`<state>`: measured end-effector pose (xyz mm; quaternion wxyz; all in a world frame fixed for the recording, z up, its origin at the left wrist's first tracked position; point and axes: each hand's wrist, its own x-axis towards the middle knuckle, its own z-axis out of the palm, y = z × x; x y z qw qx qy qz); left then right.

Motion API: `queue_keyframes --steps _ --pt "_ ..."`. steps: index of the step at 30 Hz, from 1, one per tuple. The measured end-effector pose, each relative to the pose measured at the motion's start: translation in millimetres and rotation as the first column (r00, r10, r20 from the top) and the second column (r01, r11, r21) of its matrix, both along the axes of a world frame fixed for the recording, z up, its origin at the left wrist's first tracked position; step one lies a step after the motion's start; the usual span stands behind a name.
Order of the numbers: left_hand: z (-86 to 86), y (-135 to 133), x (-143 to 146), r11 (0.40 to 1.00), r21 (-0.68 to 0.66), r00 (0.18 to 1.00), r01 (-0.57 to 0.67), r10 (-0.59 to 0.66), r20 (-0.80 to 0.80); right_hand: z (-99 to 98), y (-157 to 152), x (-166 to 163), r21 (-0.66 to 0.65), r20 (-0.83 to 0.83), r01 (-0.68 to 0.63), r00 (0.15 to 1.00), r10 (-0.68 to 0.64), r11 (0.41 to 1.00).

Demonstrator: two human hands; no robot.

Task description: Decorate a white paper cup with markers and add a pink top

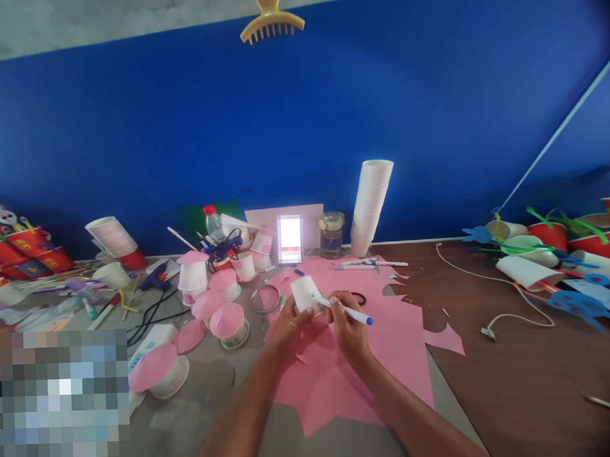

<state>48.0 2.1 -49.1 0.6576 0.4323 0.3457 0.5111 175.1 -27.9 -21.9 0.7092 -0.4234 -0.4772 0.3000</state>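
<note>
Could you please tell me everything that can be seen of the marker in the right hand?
The marker is slim, with a plastic-looking white barrel and a blue rear end. The right hand grips it toward the front, hiding part of the barrel. It slants above the pink paper, blue end toward the lower right, tip at the white piece that the left hand holds. Whether the tip touches that piece is unclear.

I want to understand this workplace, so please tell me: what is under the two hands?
Pink paper shows around the left hand, which holds a white piece, and the right hand, which holds a pen. Whatever lies directly beneath them is covered.
</note>
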Motion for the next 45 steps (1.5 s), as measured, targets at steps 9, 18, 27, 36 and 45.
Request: queue_keyframes --steps 9,18,27,36,45 --pt "-3.2 0.8 -0.1 1.0 0.006 1.0 -0.008 0.009 -0.009 -2.8 1.9 -1.5 -0.012 -0.112 -0.004 0.994 0.003 1.0" --pt "2.5 -1.5 2.7 1.0 -0.017 0.999 -0.011 0.012 0.034 -1.8 2.2 -0.2 -0.006 -0.091 -0.004 0.996 0.003 1.0" --pt "9.8 -5.3 3.7 0.998 -0.054 0.998 -0.019 0.022 0.058 0.1 0.7 -0.4 0.0 -0.075 -0.007 0.997 0.007 1.0" --pt "12.5 -4.8 1.8 0.999 -0.043 0.998 -0.009 0.012 0.057 -3.2 -1.1 2.7 0.007 0.007 -0.047 0.999 0.047 0.999" --pt "18.7 -8.0 3.4 0.995 -0.095 0.997 -0.016 0.024 0.08 -0.4 -3.0 7.8 -0.021 0.136 -0.027 0.99 0.03 0.999"
